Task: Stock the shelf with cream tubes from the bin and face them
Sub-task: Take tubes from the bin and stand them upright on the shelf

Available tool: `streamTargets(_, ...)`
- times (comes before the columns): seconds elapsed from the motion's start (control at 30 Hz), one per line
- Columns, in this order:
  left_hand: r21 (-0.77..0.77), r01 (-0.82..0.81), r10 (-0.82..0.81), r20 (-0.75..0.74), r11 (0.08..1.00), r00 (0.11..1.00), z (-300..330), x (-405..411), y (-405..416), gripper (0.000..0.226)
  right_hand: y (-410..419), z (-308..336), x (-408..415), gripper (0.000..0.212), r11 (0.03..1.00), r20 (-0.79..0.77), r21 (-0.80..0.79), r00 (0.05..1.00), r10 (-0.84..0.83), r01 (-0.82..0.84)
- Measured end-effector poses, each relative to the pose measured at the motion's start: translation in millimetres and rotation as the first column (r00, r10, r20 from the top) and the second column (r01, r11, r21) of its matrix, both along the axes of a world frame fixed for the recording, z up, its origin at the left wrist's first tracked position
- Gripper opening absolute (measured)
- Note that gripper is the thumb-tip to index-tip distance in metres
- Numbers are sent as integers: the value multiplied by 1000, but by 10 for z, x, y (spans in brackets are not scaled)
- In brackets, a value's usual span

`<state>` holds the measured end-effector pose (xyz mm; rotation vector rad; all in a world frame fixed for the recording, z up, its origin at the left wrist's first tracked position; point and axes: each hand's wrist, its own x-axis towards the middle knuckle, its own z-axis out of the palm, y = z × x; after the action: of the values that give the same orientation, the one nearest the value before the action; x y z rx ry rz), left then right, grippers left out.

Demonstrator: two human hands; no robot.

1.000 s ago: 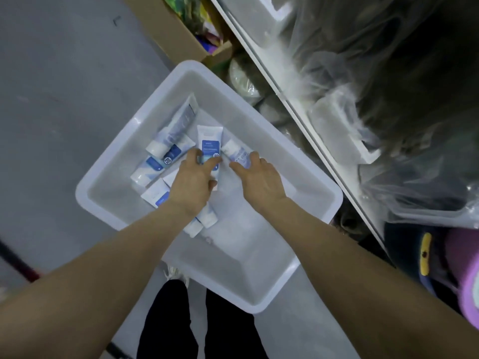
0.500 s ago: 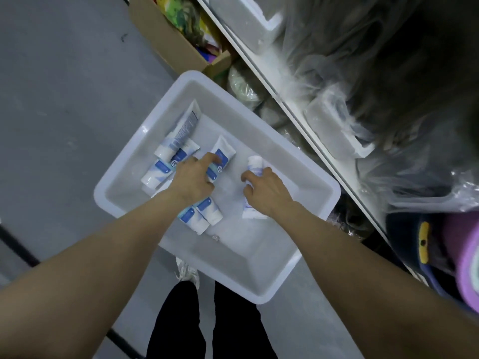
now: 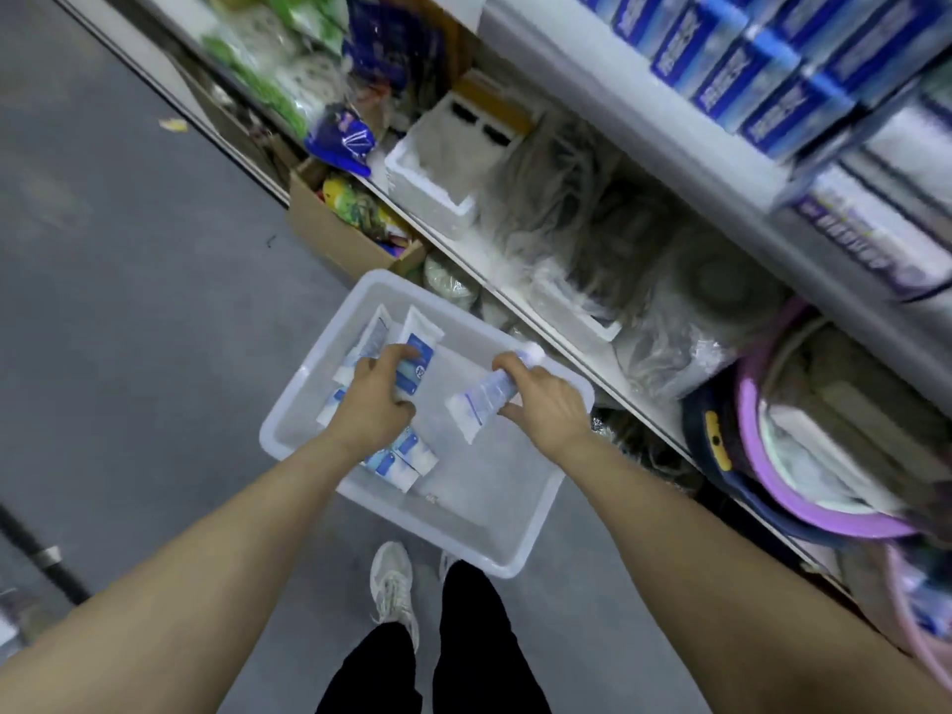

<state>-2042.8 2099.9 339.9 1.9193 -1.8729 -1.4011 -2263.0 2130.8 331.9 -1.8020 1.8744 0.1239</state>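
The right hand (image 3: 546, 404) has its grip closed around a white cream tube with pale blue print (image 3: 481, 399), fingers curled over the tube's upper part. The white cap end points up toward the shelf and the flat crimped end hangs down over the bin's middle, so the tube is tilted and clear of the bin floor. The left hand (image 3: 373, 399) reaches into the bin, its fingers and thumb curled around a white tube with a dark blue label (image 3: 420, 347), which lies among the other tubes.

Both hands are over a translucent white plastic bin (image 3: 520, 551) standing on the grey floor (image 3: 129, 301). More white and blue tubes (image 3: 404, 458) lie along the bin's left side, two just below the left wrist.

To the right runs a white metal shelf (image 3: 685, 146) carrying blue and white boxes (image 3: 747, 79). A brown cardboard box (image 3: 329, 234) sits beyond the bin. The person's black trousers and a pale sneaker (image 3: 392, 584) show below.
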Motion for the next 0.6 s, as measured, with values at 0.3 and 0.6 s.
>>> streamTargets(0.3, -191, 11, -29, -94, 982, 995, 1233, -179, 83, 54, 405, 1296, -184, 52, 916, 170, -160, 924, -342, 368)
streamTargets(0.6, -371, 151, -252, -242, 916, 937, 2407, -863, 240, 31, 1073, 2763, -716, 55, 709, 273, -452, 840, -469, 542)
